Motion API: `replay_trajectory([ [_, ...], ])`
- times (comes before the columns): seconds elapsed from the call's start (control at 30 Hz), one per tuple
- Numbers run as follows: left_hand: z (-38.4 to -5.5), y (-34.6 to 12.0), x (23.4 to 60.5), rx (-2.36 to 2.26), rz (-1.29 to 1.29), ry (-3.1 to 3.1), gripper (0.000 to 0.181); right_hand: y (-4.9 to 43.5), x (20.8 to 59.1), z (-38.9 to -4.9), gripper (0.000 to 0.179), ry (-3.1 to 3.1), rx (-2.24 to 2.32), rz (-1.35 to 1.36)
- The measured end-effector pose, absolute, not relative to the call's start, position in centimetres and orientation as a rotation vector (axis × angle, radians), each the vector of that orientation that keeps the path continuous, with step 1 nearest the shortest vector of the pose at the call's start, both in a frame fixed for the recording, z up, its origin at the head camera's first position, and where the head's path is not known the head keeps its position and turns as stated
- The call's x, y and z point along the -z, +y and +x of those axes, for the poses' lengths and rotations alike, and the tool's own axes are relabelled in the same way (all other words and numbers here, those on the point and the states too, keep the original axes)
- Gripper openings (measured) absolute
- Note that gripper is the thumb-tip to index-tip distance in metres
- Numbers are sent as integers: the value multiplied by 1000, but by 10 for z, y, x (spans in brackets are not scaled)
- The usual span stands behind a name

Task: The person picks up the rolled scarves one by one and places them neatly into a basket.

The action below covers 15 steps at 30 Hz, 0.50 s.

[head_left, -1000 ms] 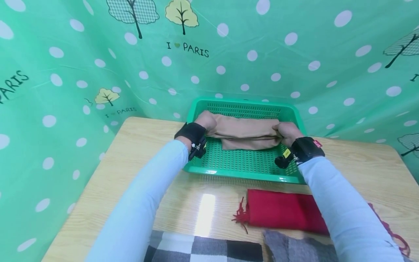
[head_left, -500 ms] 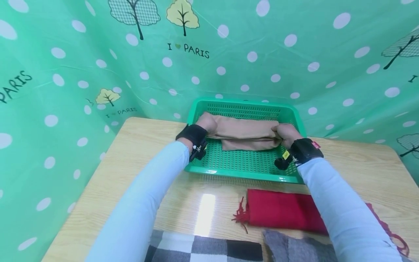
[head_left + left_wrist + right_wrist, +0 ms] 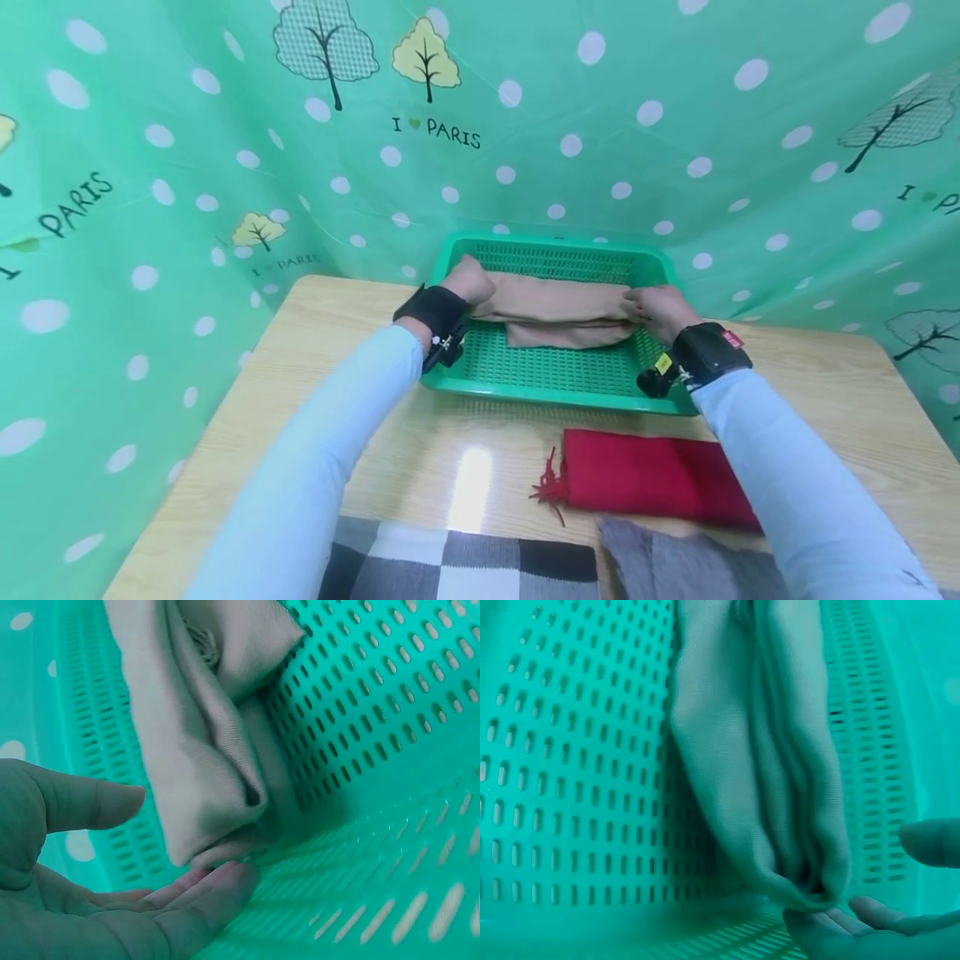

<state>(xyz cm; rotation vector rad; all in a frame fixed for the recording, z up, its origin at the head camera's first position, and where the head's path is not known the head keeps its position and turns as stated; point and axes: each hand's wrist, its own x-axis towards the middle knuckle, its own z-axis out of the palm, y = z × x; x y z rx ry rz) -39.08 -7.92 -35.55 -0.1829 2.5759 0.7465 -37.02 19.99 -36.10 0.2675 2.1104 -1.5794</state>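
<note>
A folded beige scarf (image 3: 555,298) lies along the far side inside a green plastic basket (image 3: 555,402). Twisted fringe strands show in one of its folds in the left wrist view. At the scarf's left end is my left hand (image 3: 470,281); in the left wrist view its thumb stands apart from the fingers (image 3: 217,900), whose tips touch the cloth's lower edge. My right hand (image 3: 663,310) is at the other end. Its thumb (image 3: 934,841) is clear of the fabric, while extended fingertips touch the scarf's folded end in the right wrist view.
A folded red scarf (image 3: 645,475) with fringe lies in front of the basket, partly under the right sleeve. Nearer are a black-and-white checked cloth (image 3: 480,562) and a grey cloth (image 3: 682,567). A green dotted curtain (image 3: 525,125) hangs behind the wooden table (image 3: 405,467).
Both hands have loosened from the scarf's ends, the left shifting slightly left and the right slightly right. The scarf stays in the basket. The head view has turned a little.
</note>
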Motion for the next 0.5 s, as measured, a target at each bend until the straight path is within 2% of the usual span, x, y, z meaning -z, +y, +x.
replay_trajectory([
  [0.1,-380,-83,349,-785,-136,2594,70,202,354,-361,60,2078,1593,260],
  [0.23,-365,-88,339,-833,-83,2608,67,205,342,-349,58,2096,1570,229],
  [0.3,-357,-92,332,-871,-49,2630,50,207,335,-342,55,2117,1564,202],
  [0.4,-345,-100,321,-911,20,2683,4,210,323,-330,54,2136,1577,162],
  [0.5,-330,-108,308,-960,79,2714,10,213,310,-313,55,2146,1569,101],
])
